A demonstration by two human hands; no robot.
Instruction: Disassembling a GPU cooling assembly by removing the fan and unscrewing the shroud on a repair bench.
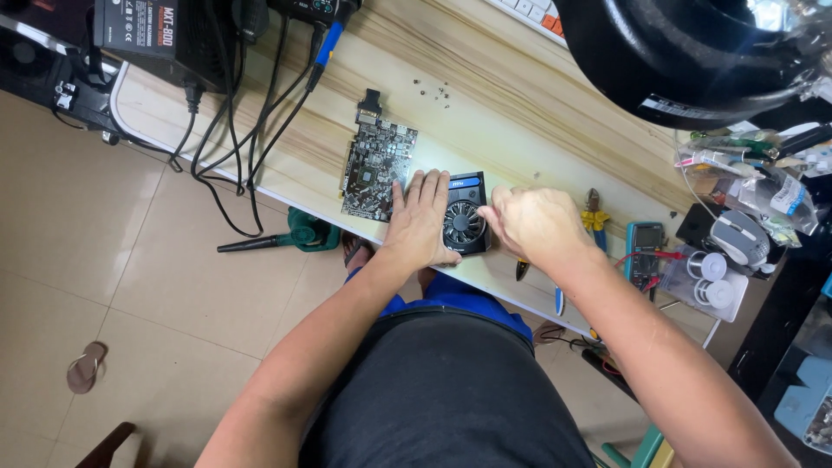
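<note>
A black cooler shroud with a round fan (464,221) lies near the front edge of the light wooden table (485,104). My left hand (419,217) rests flat beside it, fingers spread, touching its left side and the table. My right hand (533,224) is curled at the fan's right edge, fingertips on the shroud. A bare dark circuit board (374,169) lies just left of my left hand.
Several small screws (432,90) lie scattered behind the board. Pliers with yellow handles (594,212), a multimeter (644,247), a mouse (737,236) and bagged clutter sit at the right. Black cables (251,113) hang over the left edge. A large black ring (693,52) looms top right.
</note>
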